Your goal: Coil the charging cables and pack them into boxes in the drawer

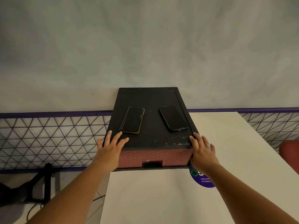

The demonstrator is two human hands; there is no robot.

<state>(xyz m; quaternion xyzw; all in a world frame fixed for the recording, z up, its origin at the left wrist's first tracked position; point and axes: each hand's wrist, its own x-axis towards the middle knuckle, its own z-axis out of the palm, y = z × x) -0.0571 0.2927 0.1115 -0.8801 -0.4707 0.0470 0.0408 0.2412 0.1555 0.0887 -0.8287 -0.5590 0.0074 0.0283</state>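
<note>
A drawer unit with a flat black top (pixel 152 101) and a red woven drawer front (pixel 155 156) stands on a white table (pixel 161 199). The drawer is closed, with a dark handle recess (pixel 151 164) at its bottom middle. My left hand (pixel 111 147) rests with straight fingers on the top's front left corner. My right hand (pixel 203 151) holds the front right corner, fingers on the top edge and thumb down the side. No cables or boxes are in view.
Two dark phones lie on the black top, one at left (pixel 132 120) and one at right (pixel 173 118). A purple round sticker (pixel 203 179) is on the table. A lattice railing (pixel 48 139) and grey wall stand behind. A red seat (pixel 289 152) is at right.
</note>
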